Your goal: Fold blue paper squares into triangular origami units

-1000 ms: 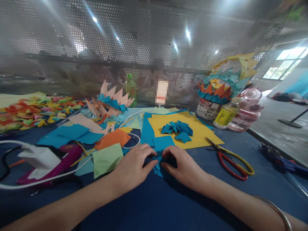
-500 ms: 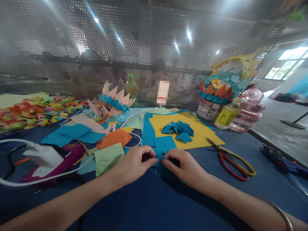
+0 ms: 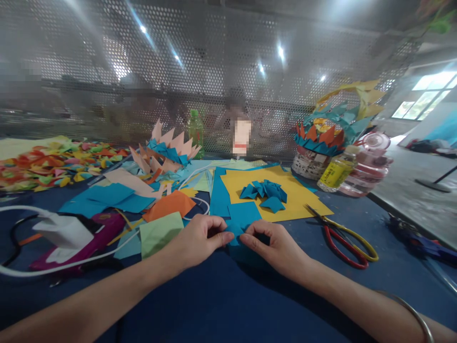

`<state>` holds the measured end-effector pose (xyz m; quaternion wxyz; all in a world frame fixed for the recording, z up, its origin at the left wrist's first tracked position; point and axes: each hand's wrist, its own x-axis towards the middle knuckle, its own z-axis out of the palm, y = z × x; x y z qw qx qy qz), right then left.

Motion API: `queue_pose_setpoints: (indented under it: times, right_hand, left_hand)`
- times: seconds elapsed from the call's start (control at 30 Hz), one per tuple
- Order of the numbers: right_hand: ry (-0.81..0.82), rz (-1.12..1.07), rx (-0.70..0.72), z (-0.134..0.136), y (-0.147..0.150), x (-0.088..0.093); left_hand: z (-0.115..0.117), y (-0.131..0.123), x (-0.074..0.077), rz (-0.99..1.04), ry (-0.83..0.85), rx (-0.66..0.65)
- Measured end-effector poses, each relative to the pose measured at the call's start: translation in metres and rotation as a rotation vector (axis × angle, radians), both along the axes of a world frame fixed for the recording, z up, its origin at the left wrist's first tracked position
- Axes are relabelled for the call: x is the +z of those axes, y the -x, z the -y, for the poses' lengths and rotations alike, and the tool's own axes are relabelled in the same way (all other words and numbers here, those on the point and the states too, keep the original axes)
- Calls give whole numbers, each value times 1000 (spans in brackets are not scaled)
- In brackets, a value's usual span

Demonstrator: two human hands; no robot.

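Between my fingertips, just above the dark blue table, is a small piece of blue paper (image 3: 236, 238). My left hand (image 3: 207, 238) pinches its left side, thumb against bent fingers. On the right side my right hand (image 3: 273, 240) pinches it the same way; the fingers partly cover the paper, so its folds are hard to see. Right behind it lies a flat blue paper square (image 3: 245, 212). Folded blue paper pieces (image 3: 266, 191) are heaped on a yellow sheet (image 3: 303, 202) farther back. Scissors (image 3: 348, 238) with red and yellow handles lie to the right of my right hand.
At left are a purple power strip (image 3: 110, 228) with a white plug (image 3: 67, 233), and a green paper square (image 3: 162, 233). Behind stand a pink-and-blue paper crown (image 3: 167, 150) and a green bottle (image 3: 195, 133). A glue gun (image 3: 417, 238) lies far right, near a pink bottle (image 3: 369, 171).
My fingertips have moved slightly apart along the blue paper, so a little more of it shows between them. Other things on the table have stayed in place.
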<state>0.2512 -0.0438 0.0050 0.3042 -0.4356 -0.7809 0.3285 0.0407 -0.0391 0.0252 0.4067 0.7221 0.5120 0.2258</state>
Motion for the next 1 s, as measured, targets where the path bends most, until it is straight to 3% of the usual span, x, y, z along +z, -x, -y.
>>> queue_pose_setpoints:
  times: [0.53,0.8,0.9,1.0]
  right_hand:
    - [-88,24,-125,-19,-13,3]
    - [-214,221,-618,-73,-76,24]
    - [-171,395,-766,-83,-98,25]
    - [-78,539,-812,-88,-108,21]
  left_hand:
    - [-2,3,4,-31,-89,99]
    - [-1,3,2,-20,-99,67]
    - [1,2,3,-32,-99,67]
    - [2,2,3,-35,-93,65]
